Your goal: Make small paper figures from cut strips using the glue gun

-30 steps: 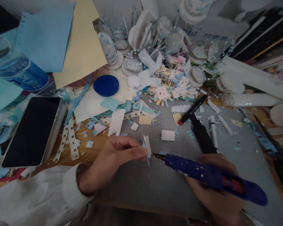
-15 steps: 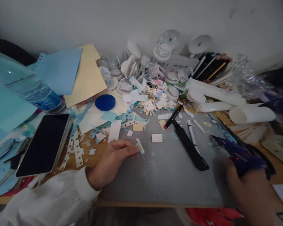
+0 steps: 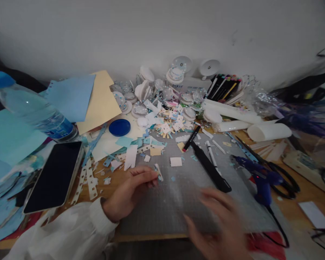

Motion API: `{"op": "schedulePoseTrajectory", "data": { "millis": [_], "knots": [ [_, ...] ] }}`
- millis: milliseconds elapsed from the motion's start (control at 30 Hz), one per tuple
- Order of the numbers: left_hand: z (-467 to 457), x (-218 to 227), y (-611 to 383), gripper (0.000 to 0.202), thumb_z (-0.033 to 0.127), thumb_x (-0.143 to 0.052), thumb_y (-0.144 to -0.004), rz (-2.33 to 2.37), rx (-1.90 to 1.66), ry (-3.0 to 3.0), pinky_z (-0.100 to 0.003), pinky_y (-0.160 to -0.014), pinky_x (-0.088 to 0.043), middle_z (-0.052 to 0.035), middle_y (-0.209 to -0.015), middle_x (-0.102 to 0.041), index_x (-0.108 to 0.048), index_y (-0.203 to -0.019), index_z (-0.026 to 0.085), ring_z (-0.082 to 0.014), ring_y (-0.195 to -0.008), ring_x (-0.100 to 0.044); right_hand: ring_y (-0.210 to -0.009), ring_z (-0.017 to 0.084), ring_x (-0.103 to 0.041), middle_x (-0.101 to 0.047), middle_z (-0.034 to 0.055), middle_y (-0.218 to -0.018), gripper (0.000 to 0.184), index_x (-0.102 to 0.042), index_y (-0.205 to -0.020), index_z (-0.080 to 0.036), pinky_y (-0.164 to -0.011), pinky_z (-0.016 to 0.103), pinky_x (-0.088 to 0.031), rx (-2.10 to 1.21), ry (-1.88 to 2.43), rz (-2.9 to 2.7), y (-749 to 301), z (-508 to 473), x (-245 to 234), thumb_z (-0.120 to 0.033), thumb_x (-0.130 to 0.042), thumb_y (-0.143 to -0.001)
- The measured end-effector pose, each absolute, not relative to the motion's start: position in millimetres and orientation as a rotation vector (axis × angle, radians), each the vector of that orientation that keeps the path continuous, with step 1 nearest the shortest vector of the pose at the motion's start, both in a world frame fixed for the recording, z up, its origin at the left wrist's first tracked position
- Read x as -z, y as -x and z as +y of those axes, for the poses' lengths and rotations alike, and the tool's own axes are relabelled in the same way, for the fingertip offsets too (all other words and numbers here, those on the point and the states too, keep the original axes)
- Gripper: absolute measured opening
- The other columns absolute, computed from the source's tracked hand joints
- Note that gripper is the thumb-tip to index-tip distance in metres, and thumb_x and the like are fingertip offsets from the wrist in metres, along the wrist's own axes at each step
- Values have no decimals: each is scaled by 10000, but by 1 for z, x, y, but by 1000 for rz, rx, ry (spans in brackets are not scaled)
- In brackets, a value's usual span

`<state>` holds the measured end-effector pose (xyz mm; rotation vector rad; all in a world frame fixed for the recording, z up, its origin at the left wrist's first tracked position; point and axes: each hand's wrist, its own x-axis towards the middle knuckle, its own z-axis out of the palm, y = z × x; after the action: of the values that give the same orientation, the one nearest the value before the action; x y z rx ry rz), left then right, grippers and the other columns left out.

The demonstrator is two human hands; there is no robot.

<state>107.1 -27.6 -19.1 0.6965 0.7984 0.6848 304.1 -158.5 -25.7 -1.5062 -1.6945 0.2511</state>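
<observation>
My left hand [image 3: 132, 189] rests on the grey cutting mat [image 3: 178, 202] and pinches a small white paper piece [image 3: 159, 172] between thumb and fingers. My right hand [image 3: 219, 224] hovers low over the mat's front edge, smeared by motion, its fingers spread and nothing in them. The blue glue gun [image 3: 256, 177] stands by itself on the mat's right edge, apart from both hands. A small white square [image 3: 176, 161] lies on the mat beyond my left hand.
A black phone [image 3: 54, 175] and a water bottle [image 3: 35, 112] lie at the left. Black markers and white pens [image 3: 209, 166] lie on the mat. Black scissors [image 3: 283, 178] sit at the right. Paper scraps, white rolls [image 3: 268, 131] and small ornaments crowd the back.
My right hand set the glue gun down at the mat's right edge and moved back left, empty. The view has tilted up. My left hand still pinches the paper piece.
</observation>
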Motion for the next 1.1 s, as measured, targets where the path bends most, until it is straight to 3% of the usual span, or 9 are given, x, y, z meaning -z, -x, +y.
{"op": "schedulePoseTrajectory", "data": {
  "millis": [133, 400, 700, 867, 1000, 1100],
  "knots": [
    [-28, 20, -108, 216, 303, -810, -672, 736, -669, -621, -184, -579, -391, 3, -606, -589, -689, -618, 132, -73, -578, -477, -1270, 291, -434, -439, 162, -1339, 632, -339, -1332, -208, -1005, 497, -460, -493, 1383, -1891, -275, -94, 47, -162, -644, -781],
    [-27, 26, -107, 262, 344, -781, -725, 682, -713, -596, -196, -603, -400, 17, -591, -535, -661, -635, 130, -79, -588, -458, -1099, 176, -551, -540, 77, -1195, 394, -434, -1213, -240, -932, 354, -505, -891, 1094, -1801, -275, -69, 46, -117, -555, -858],
    [-26, 25, -112, 255, 356, -787, -728, 713, -686, -579, -182, -595, -393, 16, -598, -534, -685, -640, 140, -71, -583, -439, -973, 159, -590, -596, 74, -1053, 224, -532, -1129, -224, -830, 309, -518, -966, 1049, -1651, -285, -64, 45, -158, -424, -945],
    [-30, 21, -107, 301, 474, -769, -715, 793, -665, -817, -205, -532, -386, -8, -598, -597, -731, -701, 176, -86, -542, -460, -768, 123, -607, -609, 23, -852, 108, -544, -1016, -222, -676, 235, -517, -1004, 1149, -1480, -289, -69, 45, -194, -470, -943],
    [-29, 15, -97, 217, 398, -744, -767, 828, -839, -1140, -231, -511, -364, 13, -549, -578, -702, -649, 220, -103, -520, -459, -683, 119, -587, -590, 11, -787, 57, -552, -969, -223, -592, 217, -507, -918, 1234, -1391, -290, -71, 47, -234, -527, -918],
    [-27, 12, -92, 273, 411, -663, -839, 866, -937, -1247, -251, -516, -353, 18, -575, -560, -662, -636, 228, -110, -533, -449, -649, 115, -582, -587, 7, -778, 65, -559, -972, -230, -560, 213, -504, -912, 1260, -1361, -292, -72, 48, -238, -538, -911]
  ]
}}
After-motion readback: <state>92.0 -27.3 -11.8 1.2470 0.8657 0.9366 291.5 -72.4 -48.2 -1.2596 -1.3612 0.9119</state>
